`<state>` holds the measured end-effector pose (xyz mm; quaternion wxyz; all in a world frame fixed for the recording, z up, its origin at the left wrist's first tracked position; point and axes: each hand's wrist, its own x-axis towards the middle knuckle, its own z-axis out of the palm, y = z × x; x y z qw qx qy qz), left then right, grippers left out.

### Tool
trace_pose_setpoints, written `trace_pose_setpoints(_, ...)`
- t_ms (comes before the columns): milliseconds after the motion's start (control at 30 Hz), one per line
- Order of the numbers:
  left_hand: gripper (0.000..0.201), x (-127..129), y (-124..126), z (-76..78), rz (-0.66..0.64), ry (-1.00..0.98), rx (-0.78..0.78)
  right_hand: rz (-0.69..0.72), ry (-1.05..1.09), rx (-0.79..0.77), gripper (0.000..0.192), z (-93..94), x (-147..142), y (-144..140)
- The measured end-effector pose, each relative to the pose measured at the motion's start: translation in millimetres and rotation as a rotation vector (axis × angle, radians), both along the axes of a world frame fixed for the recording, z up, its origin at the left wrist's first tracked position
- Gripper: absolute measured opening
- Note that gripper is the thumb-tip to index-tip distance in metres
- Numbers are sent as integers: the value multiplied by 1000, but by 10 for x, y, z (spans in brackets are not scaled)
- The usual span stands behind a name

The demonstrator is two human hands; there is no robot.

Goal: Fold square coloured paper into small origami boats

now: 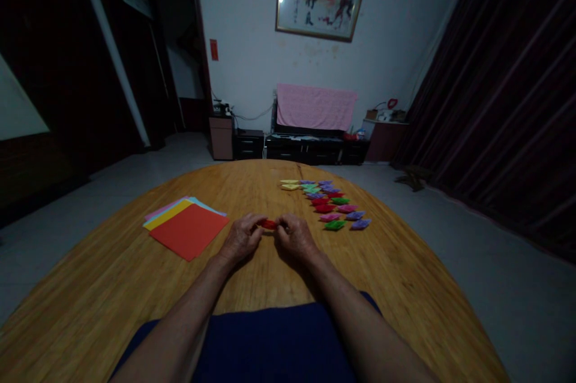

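Where both hands' grip meets, red paper (269,224)

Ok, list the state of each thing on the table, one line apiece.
red paper piece: folded small, pinched between both hands above the table.
left hand: grip closed on the red piece's left end.
right hand: grip closed on its right end.
paper stack: flat, unfolded, fanned, red sheet on top.
folded paper shapes: finished, laid in rows, untouched.
table: bare wood at the far edge.
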<state>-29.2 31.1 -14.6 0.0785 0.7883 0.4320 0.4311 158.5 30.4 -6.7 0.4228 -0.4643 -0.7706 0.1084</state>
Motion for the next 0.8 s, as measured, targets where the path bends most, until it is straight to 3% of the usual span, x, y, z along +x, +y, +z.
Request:
trace_pose_setpoints(400,19,-11,5,5,-18,158,-60,3,-232,-66,14,-6,64,-5)
trace_pose_setpoints(800,21,29,-24,27,-37,249,-115,-12,-261,-116,14,2,60,-18)
